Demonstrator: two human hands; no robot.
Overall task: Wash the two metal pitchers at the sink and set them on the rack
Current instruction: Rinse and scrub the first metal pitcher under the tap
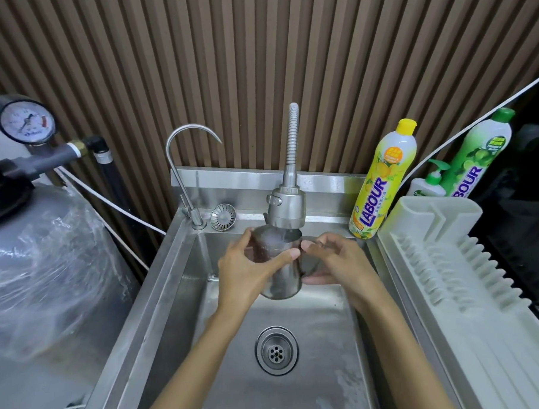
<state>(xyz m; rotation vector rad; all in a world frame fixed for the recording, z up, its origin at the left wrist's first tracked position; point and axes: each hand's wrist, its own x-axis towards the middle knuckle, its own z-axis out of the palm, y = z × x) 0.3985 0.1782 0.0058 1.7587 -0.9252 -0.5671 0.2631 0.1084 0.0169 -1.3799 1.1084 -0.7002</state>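
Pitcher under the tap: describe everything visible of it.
The pitcher is a shiny steel cylinder with dark reflections on its upper wall. It is held roughly upright above the sink, its open mouth just beneath the spray head. The left hand wraps its side, thumb across the front; the right hand grips its right side, where a handle is mostly hidden.

My left forearm [206,346] and right forearm [400,337] come up bare from the lower edge and angle in toward each other. My left grip [249,267] wraps the pitcher [280,278] from its left, thumb across the near face and fingers round the far side. My right grip [338,257] closes on its right side, thumb above and fingers curled beneath.
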